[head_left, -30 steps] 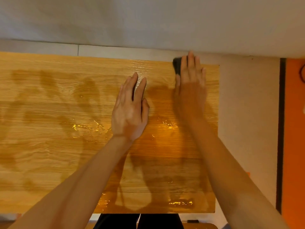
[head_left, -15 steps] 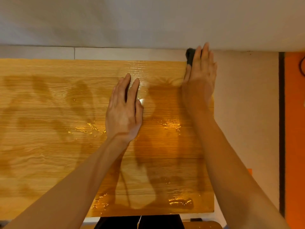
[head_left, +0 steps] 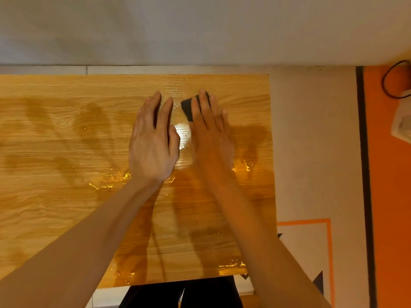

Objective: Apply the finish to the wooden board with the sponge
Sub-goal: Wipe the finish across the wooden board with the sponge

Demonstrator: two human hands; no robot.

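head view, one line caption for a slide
Right hand presses a dark sponge on the glossy wooden board; left hand lies flat beside it.

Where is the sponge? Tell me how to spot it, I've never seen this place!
Find the big shiny wooden board that fills most of the picture. Two hands lie flat near its far right part; look under the fingers of the right hand. The sponge is the small dark block peeking out there, the only black thing on the yellow wood.
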